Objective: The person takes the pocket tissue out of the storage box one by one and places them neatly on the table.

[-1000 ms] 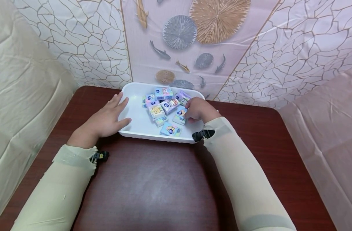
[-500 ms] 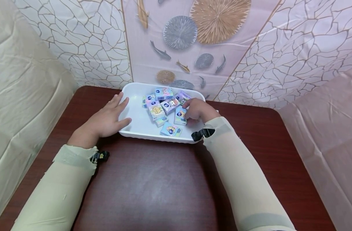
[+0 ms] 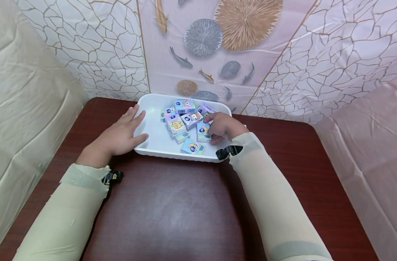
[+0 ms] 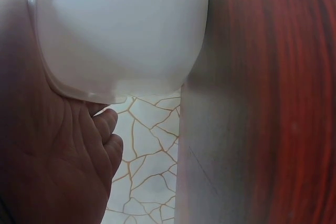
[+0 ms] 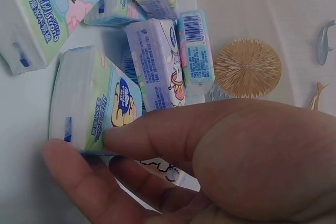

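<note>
Clearly the right hand (image 3: 222, 125) pinches one tissue pack (image 3: 203, 131) between thumb and fingers at the right side of the white tray (image 3: 153, 136), which sits on the desk (image 3: 172, 203) near the wall. The pack looks light and soft, its plastic wrap probably a little slick, so a hold across its narrow edges seems safest, without squeezing hard. The left hand (image 3: 120, 136) lies released, fingers straight, against the tray's left rim. The head view shows the whole heap of packs (image 3: 182, 119) and both hands; the right wrist view shows the pack (image 5: 94, 100) tilted up on edge and the fingertips (image 5: 113, 137) on its face; the left wrist view shows only the tray's (image 4: 121, 35) outer wall against the palm (image 4: 58, 161).
</note>
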Demonstrator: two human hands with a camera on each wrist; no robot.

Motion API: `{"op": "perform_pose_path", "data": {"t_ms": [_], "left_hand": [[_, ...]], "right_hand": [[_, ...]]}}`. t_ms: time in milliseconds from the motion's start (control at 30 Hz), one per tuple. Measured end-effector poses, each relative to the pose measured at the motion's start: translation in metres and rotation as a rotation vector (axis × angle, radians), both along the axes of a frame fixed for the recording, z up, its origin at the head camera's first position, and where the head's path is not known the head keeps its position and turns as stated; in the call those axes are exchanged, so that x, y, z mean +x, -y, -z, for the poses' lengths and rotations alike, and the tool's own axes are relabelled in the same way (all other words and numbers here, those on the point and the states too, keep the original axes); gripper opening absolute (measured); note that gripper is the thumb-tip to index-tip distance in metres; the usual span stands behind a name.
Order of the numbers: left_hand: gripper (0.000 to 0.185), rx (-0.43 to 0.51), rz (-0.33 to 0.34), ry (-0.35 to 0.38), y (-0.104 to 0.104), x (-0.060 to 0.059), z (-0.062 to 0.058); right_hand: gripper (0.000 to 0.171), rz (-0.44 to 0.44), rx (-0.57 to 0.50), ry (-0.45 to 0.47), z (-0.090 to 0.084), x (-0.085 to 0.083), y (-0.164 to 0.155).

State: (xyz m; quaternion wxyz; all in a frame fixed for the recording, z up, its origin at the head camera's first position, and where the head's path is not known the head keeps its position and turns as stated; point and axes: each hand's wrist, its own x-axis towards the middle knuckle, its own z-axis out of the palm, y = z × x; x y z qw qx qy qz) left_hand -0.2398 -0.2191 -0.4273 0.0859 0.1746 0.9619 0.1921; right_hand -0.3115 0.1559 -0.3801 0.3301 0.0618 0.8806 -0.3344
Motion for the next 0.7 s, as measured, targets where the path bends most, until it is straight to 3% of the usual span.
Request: {"op": "perform_pose_path", "data": {"t_ms": [700], "left_hand": [[0.088,0.003,-0.002,0.007,-0.0003,0.0009,-0.0016]], "right_hand": [[0.055,-0.029,0.01,-0.063,-0.0008,0.0048,0.0013]]}}
